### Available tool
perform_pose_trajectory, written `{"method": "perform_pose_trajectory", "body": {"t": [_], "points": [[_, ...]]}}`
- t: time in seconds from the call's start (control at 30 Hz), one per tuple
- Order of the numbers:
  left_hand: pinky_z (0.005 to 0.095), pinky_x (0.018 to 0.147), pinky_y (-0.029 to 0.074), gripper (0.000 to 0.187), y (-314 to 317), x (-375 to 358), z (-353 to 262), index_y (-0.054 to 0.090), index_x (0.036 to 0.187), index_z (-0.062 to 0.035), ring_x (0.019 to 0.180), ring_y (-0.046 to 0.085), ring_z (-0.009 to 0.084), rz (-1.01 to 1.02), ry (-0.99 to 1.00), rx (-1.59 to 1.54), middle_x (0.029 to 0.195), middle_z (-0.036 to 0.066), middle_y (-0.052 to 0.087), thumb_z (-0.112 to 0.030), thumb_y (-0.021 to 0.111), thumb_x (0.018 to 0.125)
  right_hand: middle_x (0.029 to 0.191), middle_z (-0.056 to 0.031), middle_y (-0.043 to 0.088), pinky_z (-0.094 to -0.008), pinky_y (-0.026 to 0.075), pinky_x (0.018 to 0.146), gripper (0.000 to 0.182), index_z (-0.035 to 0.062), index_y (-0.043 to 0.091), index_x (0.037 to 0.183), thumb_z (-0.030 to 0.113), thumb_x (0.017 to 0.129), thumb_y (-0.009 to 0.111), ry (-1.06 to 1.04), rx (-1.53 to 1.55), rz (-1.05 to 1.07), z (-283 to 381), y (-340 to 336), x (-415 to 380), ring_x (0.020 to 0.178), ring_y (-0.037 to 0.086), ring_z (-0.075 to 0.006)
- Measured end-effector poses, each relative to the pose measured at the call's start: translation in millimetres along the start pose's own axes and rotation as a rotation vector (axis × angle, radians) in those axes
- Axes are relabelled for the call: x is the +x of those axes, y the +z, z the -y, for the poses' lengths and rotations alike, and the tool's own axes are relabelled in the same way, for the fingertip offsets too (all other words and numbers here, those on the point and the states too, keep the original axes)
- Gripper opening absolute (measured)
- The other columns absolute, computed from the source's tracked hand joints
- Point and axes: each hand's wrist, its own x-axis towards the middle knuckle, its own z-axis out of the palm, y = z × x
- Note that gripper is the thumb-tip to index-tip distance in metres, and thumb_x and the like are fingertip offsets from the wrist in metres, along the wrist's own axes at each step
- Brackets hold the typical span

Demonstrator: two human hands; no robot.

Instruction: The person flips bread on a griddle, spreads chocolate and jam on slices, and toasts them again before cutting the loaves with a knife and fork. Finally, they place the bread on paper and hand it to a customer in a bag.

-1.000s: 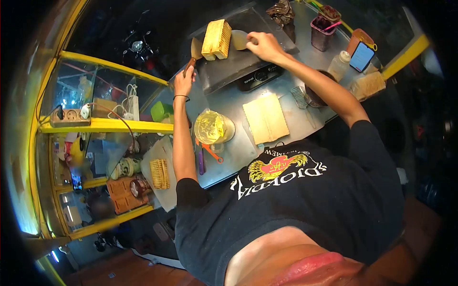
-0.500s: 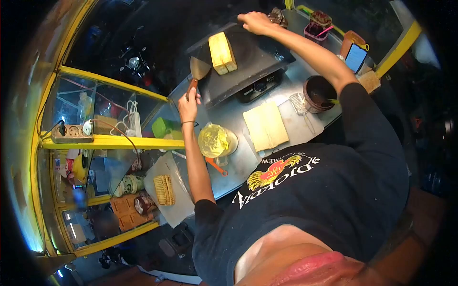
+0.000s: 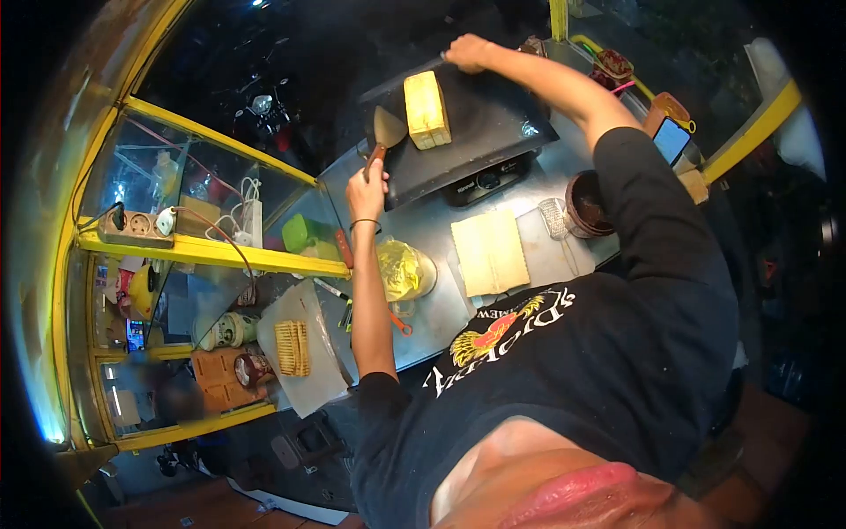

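My left hand (image 3: pixel 367 190) is closed around the wooden handle of a flat metal scraper (image 3: pixel 388 129). The scraper's wide blade lies over the left side of a dark griddle (image 3: pixel 489 119), just left of a block of toasted bread (image 3: pixel 426 109). The bread is pale golden and rests on the griddle. My right hand (image 3: pixel 471 53) is at the griddle's far edge, beyond the bread, with its fingers curled. Whatever its fingertips hold is too small to make out. Below the griddle sits a burner with a knob (image 3: pixel 487 180).
Nearer me are a bread slab (image 3: pixel 490 252) on a board, a tub of yellow spread (image 3: pixel 407 270), a wire grater (image 3: pixel 553 217) and a brown pot (image 3: pixel 589 204). A phone (image 3: pixel 671 139) stands at right. The yellow-framed glass case (image 3: pixel 211 250) borders the left side.
The view has shifted slightly, moving the griddle and bread right and down in it. My right hand has come a little nearer the griddle's far edge. My left hand still holds the scraper.
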Motion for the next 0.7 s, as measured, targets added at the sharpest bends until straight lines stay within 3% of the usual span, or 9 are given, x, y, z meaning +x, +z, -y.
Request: {"method": "perform_pose_trajectory", "body": {"t": [0.1, 0.2, 0.37, 0.43, 0.5, 0.57, 0.6, 0.63, 0.7], "points": [[0.0421, 0.064, 0.049, 0.049, 14.6, 1.2, -18.0, 0.069, 0.075, -0.0021, 0.068, 0.068, 0.0331, -0.085, 0.146, 0.243, 0.064, 0.017, 0.064, -0.044, 0.053, 0.093, 0.089, -0.0218, 0.070, -0.0444, 0.055, 0.077, 0.019, -0.0009, 0.068, 0.086, 0.013, 0.075, 0.063, -0.214, -0.092, 0.192, 26.1, -20.7, -16.4, 0.090, 0.069, -0.0344], [0.0446, 0.065, 0.049, 0.049, 8.2, -4.8, -32.0, 0.069, 0.075, -0.0024, 0.068, 0.067, 0.0369, 0.044, -0.010, 0.123, 0.064, 0.017, 0.064, -0.044, 0.052, 0.094, 0.090, -0.0204, 0.070, -0.0459, 0.054, 0.079, 0.020, 0.0044, 0.070, 0.090, 0.014, 0.074, 0.064, -0.259, 0.076, 0.257, 51.4, -80.2, -65.4, 0.093, 0.067, -0.0362], [0.0404, 0.062, 0.049, 0.051, 40.7, -1.1, -41.1, 0.068, 0.071, -0.0033, 0.061, 0.067, 0.0269, -0.002, 0.063, 0.140, 0.057, 0.011, 0.062, -0.045, 0.050, 0.093, 0.090, -0.0214, 0.069, -0.0470, 0.052, 0.078, 0.025, 0.0041, 0.069, 0.096, 0.021, 0.079, 0.060, 0.124, 0.501, 0.018, 51.1, -82.9, -107.4, 0.088, 0.067, -0.0384], [0.0388, 0.062, 0.049, 0.049, 59.1, 9.0, -53.3, 0.072, 0.081, -0.0040, 0.061, 0.067, 0.0245, -0.009, 0.093, 0.009, 0.059, 0.010, 0.064, -0.045, 0.048, 0.093, 0.087, -0.0254, 0.068, -0.0486, 0.053, 0.077, 0.030, 0.0019, 0.069, 0.092, 0.026, 0.080, 0.057, 0.287, 0.692, -0.148, 57.4, -74.3, -110.7, 0.085, 0.067, -0.0414], [0.0358, 0.062, 0.049, 0.044, 85.9, 25.4, -59.9, 0.072, 0.109, -0.0119, 0.061, 0.066, 0.0184, -0.017, 0.069, -0.071, 0.061, 0.007, 0.065, -0.046, 0.049, 0.093, 0.090, -0.0254, 0.068, -0.0481, 0.054, 0.079, 0.033, 0.0052, 0.069, 0.101, 0.027, 0.079, 0.058, 0.267, 0.577, -0.169, 53.3, -67.9, -108.8, 0.087, 0.067, -0.0416], [0.0348, 0.064, 0.050, 0.044, 108.2, 33.6, -66.3, 0.069, 0.116, -0.0128, 0.063, 0.067, 0.0180, 0.013, 0.096, -0.101, 0.064, 0.006, 0.066, -0.044, 0.049, 0.093, 0.093, -0.0248, 0.068, -0.0486, 0.054, 0.081, 0.040, 0.0085, 0.067, 0.113, 0.030, 0.081, 0.059, 0.261, 0.552, -0.206, 34.9, -52.9, -105.4, 0.089, 0.067, -0.0411], [0.0353, 0.066, 0.051, 0.045, 114.9, 32.8, -72.9, 0.068, 0.119, -0.0128, 0.064, 0.067, 0.0195, 0.020, 0.129, -0.121, 0.065, 0.008, 0.067, -0.044, 0.048, 0.093, 0.090, -0.0185, 0.071, -0.0418, 0.055, 0.073, 0.036, 0.0036, 0.066, 0.114, 0.026, 0.087, 0.060, 0.255, 0.481, -0.175, 28.2, -58.6, -112.9, 0.078, 0.070, -0.0327], [0.0373, 0.069, 0.051, 0.046, 115.6, 30.2, -83.2, 0.072, 0.106, -0.0101, 0.067, 0.068, 0.0241, -0.001, 0.191, -0.027, 0.064, 0.010, 0.066, -0.046, 0.047, 0.093, 0.090, -0.0208, 0.070, -0.0428, 0.056, 0.073, 0.035, 0.0119, 0.070, 0.109, 0.031, 0.081, 0.065, 0.300, 0.497, -0.195, 39.1, -89.3, -138.8, 0.080, 0.071, -0.0320], [0.0404, 0.072, 0.051, 0.053, 117.3, 28.3, -78.7, 0.069, 0.071, -0.0045, 0.071, 0.069, 0.0307, 0.012, 0.198, 0.069, 0.063, 0.012, 0.066, -0.048, 0.047, 0.091, 0.090, -0.0218, 0.069, -0.0440, 0.055, 0.075, 0.035, 0.0097, 0.071, 0.106, 0.032, 0.080, 0.063, 0.280, 0.773, -0.268, 32.1, -82.0, -155.7, 0.082, 0.070, -0.0351]]}}
